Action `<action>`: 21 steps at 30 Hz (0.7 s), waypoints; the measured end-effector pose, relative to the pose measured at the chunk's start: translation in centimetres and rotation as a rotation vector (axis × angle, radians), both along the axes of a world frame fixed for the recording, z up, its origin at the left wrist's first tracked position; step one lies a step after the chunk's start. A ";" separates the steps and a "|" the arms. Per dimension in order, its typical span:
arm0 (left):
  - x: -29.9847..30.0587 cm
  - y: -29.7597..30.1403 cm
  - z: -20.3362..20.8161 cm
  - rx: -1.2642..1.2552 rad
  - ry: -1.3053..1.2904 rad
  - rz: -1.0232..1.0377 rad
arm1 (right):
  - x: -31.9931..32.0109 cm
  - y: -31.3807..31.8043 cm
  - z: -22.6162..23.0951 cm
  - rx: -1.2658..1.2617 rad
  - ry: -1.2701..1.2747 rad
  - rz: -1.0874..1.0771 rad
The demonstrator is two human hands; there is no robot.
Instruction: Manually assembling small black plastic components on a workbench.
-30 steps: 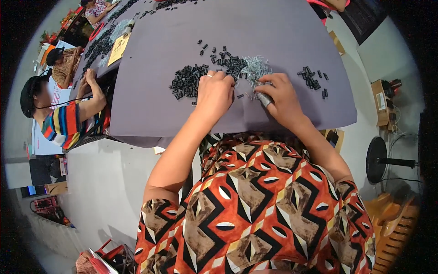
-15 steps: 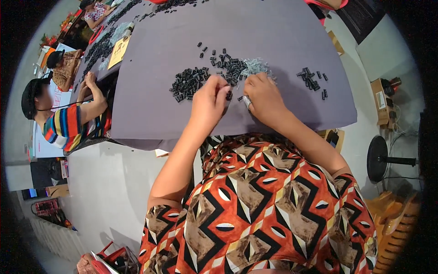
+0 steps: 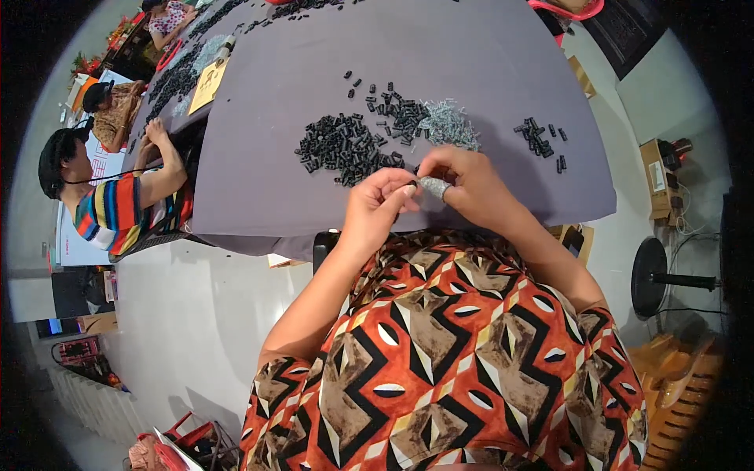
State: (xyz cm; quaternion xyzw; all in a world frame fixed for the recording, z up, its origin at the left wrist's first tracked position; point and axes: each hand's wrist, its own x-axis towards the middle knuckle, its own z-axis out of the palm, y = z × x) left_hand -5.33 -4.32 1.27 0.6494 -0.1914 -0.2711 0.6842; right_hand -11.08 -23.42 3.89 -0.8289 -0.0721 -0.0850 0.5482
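My left hand (image 3: 379, 206) and my right hand (image 3: 465, 185) meet just above the near edge of a grey table (image 3: 259, 188). The left fingertips pinch a small black part (image 3: 411, 185). My right hand holds a small bunch of silvery metal pieces (image 3: 433, 186) between thumb and fingers. Just beyond the hands lie a heap of small black cylindrical parts (image 3: 342, 147), a second black cluster (image 3: 399, 111) and a pile of silvery springs or clips (image 3: 448, 124). A smaller group of black parts (image 3: 538, 140) lies to the right.
A person in a striped shirt (image 3: 118, 206) sits at the table's left side, with other people (image 3: 110, 110) further along. More black parts (image 3: 177, 78) and a yellow card (image 3: 207, 85) lie at the far left. A cardboard box (image 3: 658, 174) and a black stand base (image 3: 652, 276) are on the floor at right.
Both hands have lifted off the piles and drawn back toward me, coming together with a black part and metal pieces held between them.
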 end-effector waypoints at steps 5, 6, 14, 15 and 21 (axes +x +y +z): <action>-0.6 -0.1 -0.8 -0.007 0.049 -0.011 | -0.2 0.1 -0.2 -0.003 0.054 0.033; -0.6 -0.1 -0.9 0.016 0.060 -0.020 | -0.2 0.1 -0.3 0.004 0.064 0.045; -0.8 0.3 -1.2 0.040 0.044 -0.083 | -0.2 -0.2 -1.6 0.081 0.173 0.124; -1.0 0.2 -1.1 0.030 0.070 -0.080 | -0.2 -0.2 -1.6 0.062 0.182 0.108; -0.1 0.3 0.0 -0.048 0.196 -0.039 | -0.4 -0.1 0.0 0.050 0.159 -0.005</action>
